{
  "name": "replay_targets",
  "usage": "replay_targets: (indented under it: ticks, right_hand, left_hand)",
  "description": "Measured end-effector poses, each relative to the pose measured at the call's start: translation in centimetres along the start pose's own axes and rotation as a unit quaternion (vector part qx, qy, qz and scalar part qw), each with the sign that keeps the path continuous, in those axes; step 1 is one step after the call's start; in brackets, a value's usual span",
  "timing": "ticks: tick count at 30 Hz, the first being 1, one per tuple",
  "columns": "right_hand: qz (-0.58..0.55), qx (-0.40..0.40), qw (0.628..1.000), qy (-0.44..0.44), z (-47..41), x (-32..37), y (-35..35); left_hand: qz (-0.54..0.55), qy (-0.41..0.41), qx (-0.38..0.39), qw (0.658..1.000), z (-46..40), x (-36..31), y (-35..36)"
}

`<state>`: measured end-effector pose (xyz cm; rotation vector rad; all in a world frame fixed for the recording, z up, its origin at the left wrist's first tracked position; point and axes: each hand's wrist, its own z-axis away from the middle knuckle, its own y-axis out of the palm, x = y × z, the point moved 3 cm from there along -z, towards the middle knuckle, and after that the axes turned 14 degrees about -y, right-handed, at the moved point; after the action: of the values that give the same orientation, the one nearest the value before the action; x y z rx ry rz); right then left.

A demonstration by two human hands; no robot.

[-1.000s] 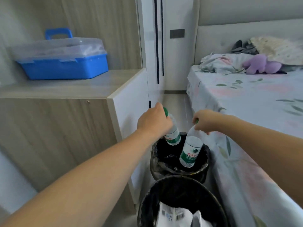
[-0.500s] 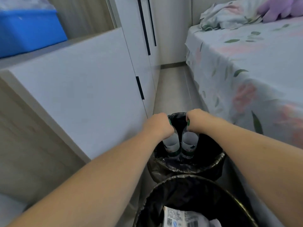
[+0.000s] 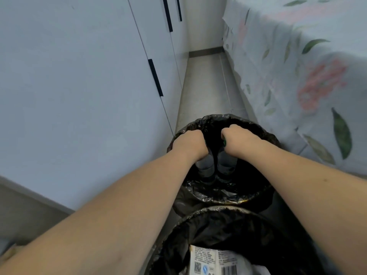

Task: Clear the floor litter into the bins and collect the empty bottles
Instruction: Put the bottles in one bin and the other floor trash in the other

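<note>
Two bins with black liners stand on the floor, one behind the other. Both my hands reach into the far bin [image 3: 256,196]. My left hand [image 3: 190,144] grips the top of a clear plastic bottle [image 3: 204,168] that stands upright inside it. My right hand [image 3: 239,140] grips a second clear bottle [image 3: 226,167] by its green cap, right beside the first. The lower ends of both bottles sit deep in the dark liner. The near bin [image 3: 200,215] holds white packaging [image 3: 214,262] with printed labels and barcodes.
A white cabinet [image 3: 79,96] with black handles runs along the left. A bed with a floral sheet [image 3: 307,76] hangs down on the right. Between them a narrow strip of grey floor [image 3: 206,86] leads to the far wall.
Both hands have gone down with the bottles, from above the far bin's rim to inside it. My view has tilted down and closer, so the blue box and bed top have left the frame.
</note>
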<state>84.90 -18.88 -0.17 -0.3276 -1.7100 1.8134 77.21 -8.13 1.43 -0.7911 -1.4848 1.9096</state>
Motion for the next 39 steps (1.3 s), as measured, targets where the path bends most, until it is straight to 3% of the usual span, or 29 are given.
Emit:
replay_targets:
  ticks: [10,18,22,26,32,34,39]
  right_hand:
    - [0.008,-0.024,1.000,0.003,0.6,0.3,-0.8]
    - [-0.023,-0.089,0.996,0.004,5.4,3.0,-3.2]
    - [-0.041,-0.132,0.990,-0.011,9.7,6.5,-3.7]
    - [-0.057,-0.154,0.985,-0.054,14.0,11.4,-4.4]
    - [-0.176,-0.174,0.965,-0.087,19.5,21.6,-3.5]
    - [-0.191,-0.154,0.965,-0.096,20.7,24.5,-2.1]
    - [-0.095,0.014,0.981,-0.168,21.1,30.7,2.3]
  left_hand:
    - [0.018,-0.003,-0.037,0.999,1.1,0.8,-0.6]
    - [0.098,0.063,-0.106,0.987,8.5,2.1,-3.4]
    - [0.148,0.104,-0.142,0.973,14.9,5.4,-3.8]
    - [0.145,0.107,-0.117,0.977,20.4,10.6,-4.2]
    - [0.150,0.172,-0.126,0.965,27.6,18.3,-3.6]
    - [0.143,0.180,-0.129,0.965,29.4,21.6,-2.7]
    - [0.111,0.121,-0.116,0.980,31.5,32.8,0.9]
